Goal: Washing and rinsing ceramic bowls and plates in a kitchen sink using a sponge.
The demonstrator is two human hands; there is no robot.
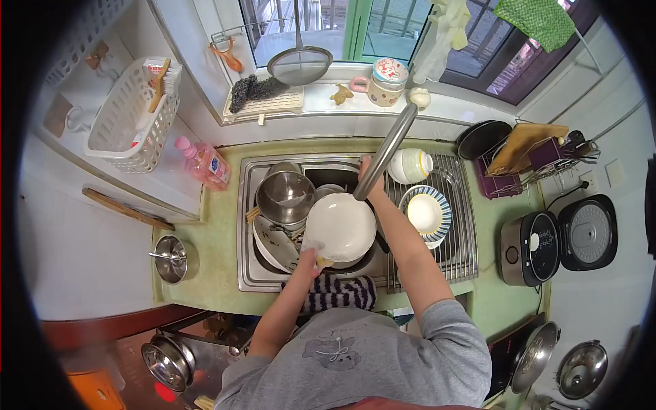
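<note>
My left hand [309, 260] grips the near-left rim of a white plate [341, 225] over the sink, with a small yellow thing, perhaps a sponge, by its fingers. My right hand [367, 171] is at the sink's back edge, partly hidden behind the metal faucet spout [387, 151]; what its fingers touch is not clear. Left of the plate, a stainless steel pot [286, 197] sits in the sink. Below it a large white dish [271, 246] with dark food bits leans beside chopsticks and cutlery. A striped cloth [341, 293] lies at the sink's front edge.
On the roll-up drying rack [461, 236] at right stand bowls [410, 166] and a blue-striped plate [445, 212] with a white bowl. An open rice cooker [530, 248] is farther right. Pink soap bottle [207, 166] and steel cup [174, 259] stand left. A strainer [300, 65] hangs above the sill.
</note>
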